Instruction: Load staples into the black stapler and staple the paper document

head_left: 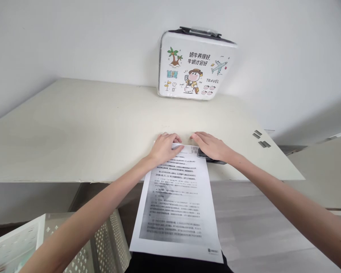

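Observation:
A printed sheet of paper [174, 204] lies over the table's front edge, its lower part hanging toward my lap. My left hand [165, 147] is closed at the top edge of the paper, thumb over the print and fingers curled beyond the edge. On the right, my right hand [212, 146] rests over a black stapler [202, 154] at the paper's upper right corner. Its fingers are bent down around the front, and the hand covers most of the stapler. Whether the paper's corner lies between the jaws cannot be seen.
Several grey staple strips [260, 138] lie on the white table [88, 136] at the right. A white case [197, 68] with cartoon prints stands at the back against the wall. Below left is a white perforated basket [102, 242].

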The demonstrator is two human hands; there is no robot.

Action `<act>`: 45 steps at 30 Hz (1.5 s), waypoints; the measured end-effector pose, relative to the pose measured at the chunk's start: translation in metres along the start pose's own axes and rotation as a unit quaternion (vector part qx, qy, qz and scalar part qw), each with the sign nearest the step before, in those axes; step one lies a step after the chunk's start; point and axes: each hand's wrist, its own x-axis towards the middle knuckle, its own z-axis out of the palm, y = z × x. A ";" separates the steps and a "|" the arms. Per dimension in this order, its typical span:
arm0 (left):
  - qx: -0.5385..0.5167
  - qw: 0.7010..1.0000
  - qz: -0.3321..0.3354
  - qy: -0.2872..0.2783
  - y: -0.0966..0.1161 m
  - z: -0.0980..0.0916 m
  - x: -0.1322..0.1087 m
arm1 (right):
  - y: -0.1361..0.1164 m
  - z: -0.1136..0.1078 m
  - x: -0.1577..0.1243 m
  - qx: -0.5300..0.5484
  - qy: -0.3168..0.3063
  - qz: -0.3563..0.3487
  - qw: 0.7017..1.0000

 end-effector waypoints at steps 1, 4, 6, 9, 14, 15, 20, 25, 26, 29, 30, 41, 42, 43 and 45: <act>0.001 1.000 0.001 0.001 0.000 0.000 0.000 | 0.000 0.000 0.000 -0.003 0.003 -0.003 1.000; 0.000 1.000 0.002 -0.001 0.000 -0.001 0.001 | -0.003 0.001 0.000 -0.009 0.008 -0.001 1.000; 0.002 1.000 0.001 -0.003 0.001 -0.002 0.001 | -0.004 0.002 0.000 -0.017 0.007 0.003 1.000; 0.009 1.000 0.002 -0.001 0.001 -0.003 0.001 | -0.005 0.004 0.002 -0.033 0.006 0.000 0.999; 0.015 1.000 0.010 0.003 -0.001 -0.003 0.002 | -0.003 0.007 0.006 -0.056 0.012 -0.007 0.998; 0.016 1.000 0.012 0.004 -0.002 -0.002 0.003 | -0.003 0.007 0.007 -0.061 0.012 -0.005 0.998; 0.014 1.000 0.014 0.004 -0.006 -0.003 0.005 | -0.009 0.007 0.007 -0.100 0.008 -0.006 0.995; 0.007 1.000 0.016 0.005 -0.006 -0.005 0.005 | -0.016 0.009 0.005 -0.148 0.021 -0.013 0.989; 0.009 1.000 0.015 0.004 -0.006 -0.005 0.005 | -0.017 0.009 0.005 -0.155 0.025 -0.013 0.987; 0.015 1.000 0.012 0.004 -0.005 -0.006 0.005 | -0.019 0.012 0.005 -0.170 0.038 -0.002 0.985; 0.016 1.000 0.011 0.005 -0.005 -0.006 0.005 | -0.020 0.014 0.006 -0.171 0.040 0.002 0.985; 0.006 1.000 0.005 -0.010 -0.002 -0.015 0.003 | -0.016 0.005 0.004 -0.087 0.065 -0.044 0.993; 0.004 1.000 0.002 -0.011 -0.001 -0.016 0.003 | -0.012 0.003 0.001 -0.061 0.080 -0.052 0.994; 0.003 1.000 -0.001 -0.011 0.000 -0.017 0.003 | -0.008 0.002 -0.002 -0.030 0.103 -0.061 0.992; 0.003 1.000 -0.006 -0.013 0.001 -0.017 0.003 | 0.002 0.003 -0.011 0.021 0.160 -0.088 0.983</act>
